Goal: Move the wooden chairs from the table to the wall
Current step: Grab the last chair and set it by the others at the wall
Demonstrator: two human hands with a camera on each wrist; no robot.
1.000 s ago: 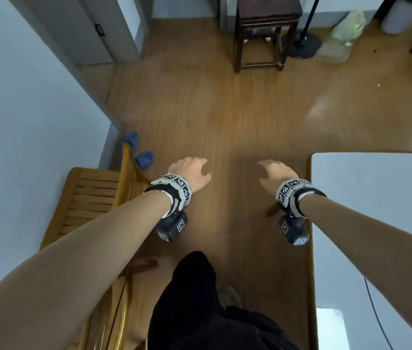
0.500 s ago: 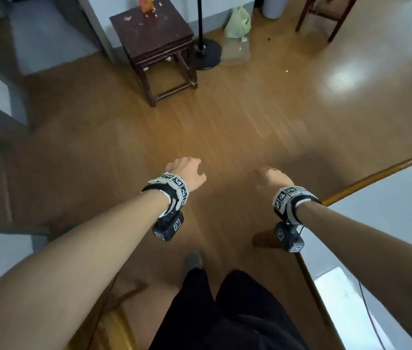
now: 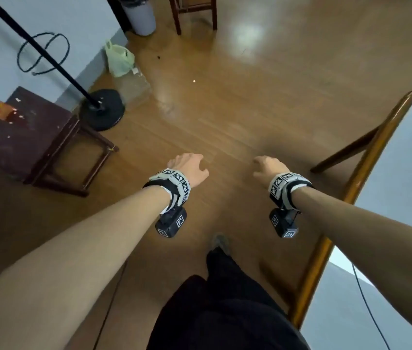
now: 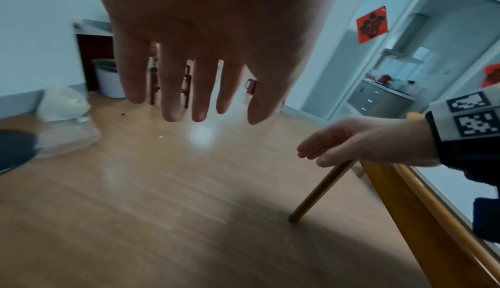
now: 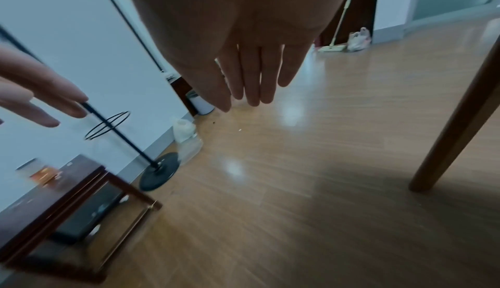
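Both my hands hang in front of me over the wooden floor, fingers straight and relaxed, holding nothing. My left hand (image 3: 189, 165) (image 4: 189, 78) is left of centre. My right hand (image 3: 268, 166) (image 5: 251, 68) is near the table's wooden rim (image 3: 366, 173). The white-topped table fills the right side, and one slanted table leg (image 3: 346, 152) (image 5: 460, 121) shows under it. A dark wooden chair (image 3: 194, 13) stands far ahead at the top edge; only its legs show. In the left wrist view that chair (image 4: 186, 83) is partly hidden behind my fingers.
A dark red stool (image 3: 30, 142) with small items on it stands by the left wall. Next to it are a black lamp stand base (image 3: 102, 109), a pale plastic bag (image 3: 119, 59) and a grey bin (image 3: 140, 16). Bare floor lies ahead.
My view has swung to the right: the light slatted chair by the left wall has left the picture and the dark stool has slid to the left. Both hands stay out front, empty.
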